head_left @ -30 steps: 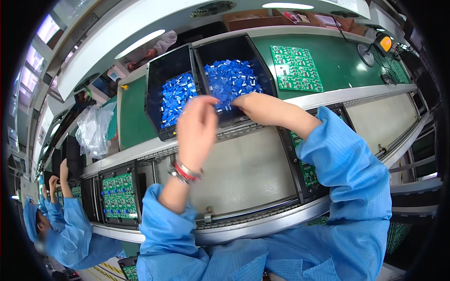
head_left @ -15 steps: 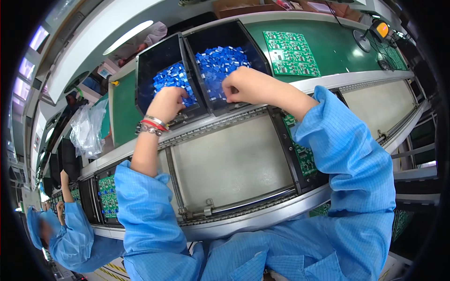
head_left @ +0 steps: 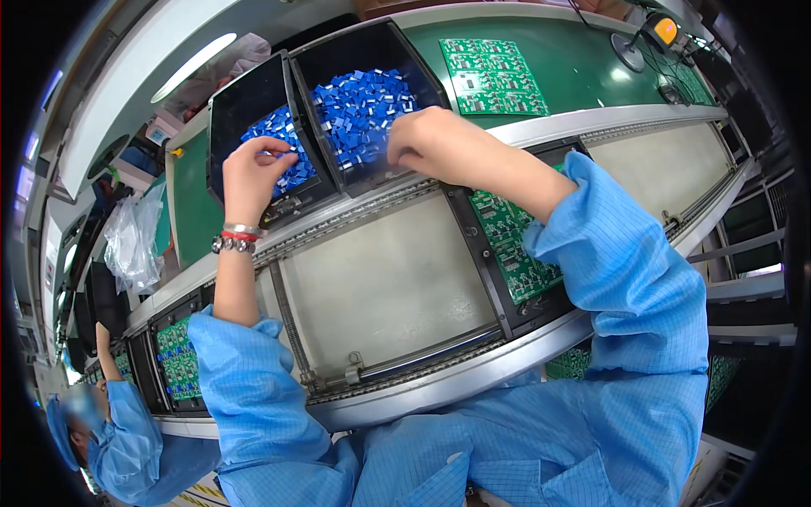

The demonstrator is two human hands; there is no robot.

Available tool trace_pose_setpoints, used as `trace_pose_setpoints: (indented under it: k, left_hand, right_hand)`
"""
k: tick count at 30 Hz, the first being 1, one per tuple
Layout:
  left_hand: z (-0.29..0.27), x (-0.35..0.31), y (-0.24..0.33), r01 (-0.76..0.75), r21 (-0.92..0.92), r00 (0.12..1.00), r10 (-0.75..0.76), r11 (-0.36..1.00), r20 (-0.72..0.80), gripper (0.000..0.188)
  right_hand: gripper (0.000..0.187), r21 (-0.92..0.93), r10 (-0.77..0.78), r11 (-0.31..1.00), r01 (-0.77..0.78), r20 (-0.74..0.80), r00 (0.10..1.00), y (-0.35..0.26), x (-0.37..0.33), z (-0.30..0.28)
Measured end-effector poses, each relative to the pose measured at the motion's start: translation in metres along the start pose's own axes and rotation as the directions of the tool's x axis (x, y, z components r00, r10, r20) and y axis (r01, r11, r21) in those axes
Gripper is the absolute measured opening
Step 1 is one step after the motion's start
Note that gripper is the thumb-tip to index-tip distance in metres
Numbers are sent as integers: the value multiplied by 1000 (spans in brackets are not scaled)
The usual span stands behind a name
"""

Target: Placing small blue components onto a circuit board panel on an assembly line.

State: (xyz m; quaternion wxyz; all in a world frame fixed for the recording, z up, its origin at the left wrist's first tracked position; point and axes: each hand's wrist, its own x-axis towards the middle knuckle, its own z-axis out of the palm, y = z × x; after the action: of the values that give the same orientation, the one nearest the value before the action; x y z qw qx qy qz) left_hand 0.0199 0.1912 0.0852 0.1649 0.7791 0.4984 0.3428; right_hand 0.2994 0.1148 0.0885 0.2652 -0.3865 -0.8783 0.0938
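My left hand [head_left: 252, 176] reaches over the left black bin [head_left: 245, 89], thumb and fingers pinched together above the small blue block-shaped parts [head_left: 274, 127] inside. Whatever sits in that pinch is too small to make out. At the front right of the right black bin [head_left: 363, 52], my right hand [head_left: 435, 144] has its fingers curled, tips pointing down and partly hidden by the hand itself. A heap of the same blue parts [head_left: 359, 106] lies in this bin, left of the hand. Below my right forearm is a green circuit board [head_left: 511, 249] in a dark carrier on the conveyor.
Another green board panel [head_left: 494, 76] lies on the green mat, with a yellow-orange lamp-like device [head_left: 661, 32] and cables farther right. Conveyor rails [head_left: 405, 363] run across before me. Farther left are a clear plastic bag [head_left: 135, 245], boards with blue parts [head_left: 177, 359] and a co-worker [head_left: 127, 439].
The whole scene has shifted left in the picture. My right hand sits farther right relative to its bin; my left hand stays over the left bin with its fingers pinched.
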Motion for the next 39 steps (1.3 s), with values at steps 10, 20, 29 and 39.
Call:
trace_pose_setpoints:
  k: [10, 20, 29, 39]
  left_hand:
    - [32, -81, 87, 278, -623, 919, -13, 731, 394, 11]
    - [82, -101, 111, 551, -610, 715, 54, 569, 697, 19]
    - [109, -106, 118, 21, -483, 894, 200, 875, 402, 25]
    - [108, -110, 111, -101, -338, 892, 235, 936, 385, 32]
  right_hand:
    - [14, 428, 469, 771, -472, 119, 875, -2, -119, -31]
    - [25, 383, 478, 778, -498, 153, 865, -5, -148, -18]
    - [27, 390, 451, 789, -475, 159, 879, -8, -146, -15]
    - [25, 384, 434, 803, -456, 148, 889, -14, -141, -10]
